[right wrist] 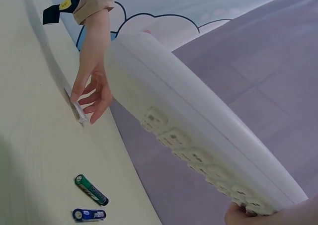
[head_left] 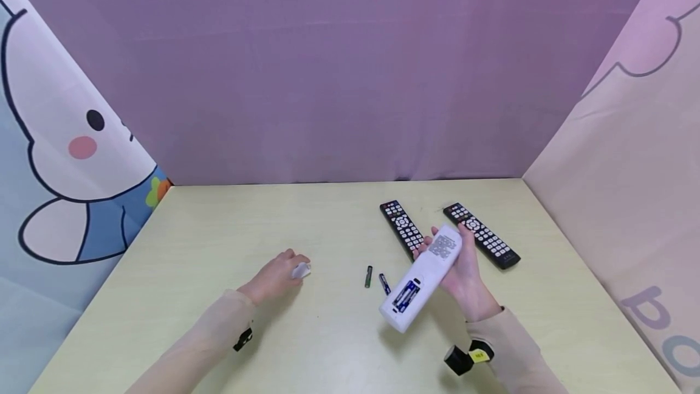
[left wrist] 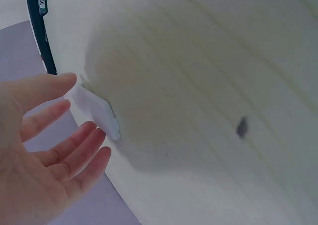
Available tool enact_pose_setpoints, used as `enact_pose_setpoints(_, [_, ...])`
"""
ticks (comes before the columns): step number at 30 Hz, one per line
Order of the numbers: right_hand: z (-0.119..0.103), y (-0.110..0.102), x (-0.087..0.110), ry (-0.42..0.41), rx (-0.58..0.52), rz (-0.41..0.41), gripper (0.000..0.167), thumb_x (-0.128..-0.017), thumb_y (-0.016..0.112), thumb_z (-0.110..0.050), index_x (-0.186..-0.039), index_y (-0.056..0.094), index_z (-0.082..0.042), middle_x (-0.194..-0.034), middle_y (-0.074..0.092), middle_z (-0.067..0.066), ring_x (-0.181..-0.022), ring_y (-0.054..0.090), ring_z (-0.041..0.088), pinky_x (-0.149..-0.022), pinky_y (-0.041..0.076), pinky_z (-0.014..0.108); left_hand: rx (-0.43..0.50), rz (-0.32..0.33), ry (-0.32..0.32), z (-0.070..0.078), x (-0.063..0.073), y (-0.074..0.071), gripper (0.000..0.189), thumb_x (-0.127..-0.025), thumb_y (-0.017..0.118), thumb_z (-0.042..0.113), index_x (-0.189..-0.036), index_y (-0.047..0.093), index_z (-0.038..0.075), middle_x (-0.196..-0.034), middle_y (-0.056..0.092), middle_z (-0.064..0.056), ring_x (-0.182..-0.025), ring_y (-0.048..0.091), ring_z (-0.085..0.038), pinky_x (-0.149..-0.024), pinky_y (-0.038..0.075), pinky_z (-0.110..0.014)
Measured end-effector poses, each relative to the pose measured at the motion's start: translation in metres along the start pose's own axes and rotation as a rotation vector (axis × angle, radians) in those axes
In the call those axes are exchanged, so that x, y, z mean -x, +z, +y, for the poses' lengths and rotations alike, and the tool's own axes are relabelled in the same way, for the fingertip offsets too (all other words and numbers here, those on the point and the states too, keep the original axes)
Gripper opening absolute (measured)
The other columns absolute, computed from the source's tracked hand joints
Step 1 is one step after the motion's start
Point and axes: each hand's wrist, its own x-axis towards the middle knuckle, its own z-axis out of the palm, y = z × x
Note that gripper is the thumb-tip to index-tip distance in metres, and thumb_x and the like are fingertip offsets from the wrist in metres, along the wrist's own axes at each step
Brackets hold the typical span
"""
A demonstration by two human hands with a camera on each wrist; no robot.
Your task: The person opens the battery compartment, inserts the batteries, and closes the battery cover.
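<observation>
My right hand [head_left: 467,281] grips a white remote control [head_left: 437,266] above the table, its back turned up. Two blue batteries [head_left: 406,295] lie side by side in its uncovered compartment. Its raised buttons [right wrist: 196,155] face down and show in the right wrist view. To the left, my left hand [head_left: 277,273] pinches a small white battery cover [head_left: 301,270] between thumb and fingers, low over the table. In the left wrist view the cover [left wrist: 98,110] spans from the thumb tip to the other fingertips. Between the hands lie a loose green battery [head_left: 369,276] and a loose blue battery [head_left: 384,284].
Behind the white remote lies a black remote [head_left: 401,224], its near end hidden by the right hand. Another black remote [head_left: 489,242] lies to the right of it. A purple cloth wall [head_left: 339,90] closes off the table's back, with printed cloth at both sides.
</observation>
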Motion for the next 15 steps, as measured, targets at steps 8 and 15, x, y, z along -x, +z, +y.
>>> enact_pose_setpoints(8, [0.001,0.001,0.000,0.002,0.003,0.004,0.049,-0.086,0.034,-0.059,-0.103,0.037,-0.013,-0.083,0.045,0.004,-0.074,0.047,0.017,-0.079,0.041,0.032,0.042,-0.012,0.049,-0.013,-0.002,0.009,0.035,-0.069,0.068,0.001,-0.103,0.058,0.000,-0.085,0.049,-0.012,-0.079,0.051,-0.025,-0.070,0.048,-0.038])
enact_pose_setpoints(15, [0.001,0.001,0.000,-0.002,0.000,0.011,0.049,-0.086,0.033,-0.058,-0.104,0.036,-0.013,-0.084,0.044,0.005,-0.073,0.046,0.017,-0.079,0.041,0.033,0.096,-0.060,-0.096,-0.004,-0.006,0.005,0.034,-0.070,0.067,0.000,-0.104,0.059,0.001,-0.088,0.051,-0.009,-0.082,0.052,-0.022,-0.073,0.047,-0.037])
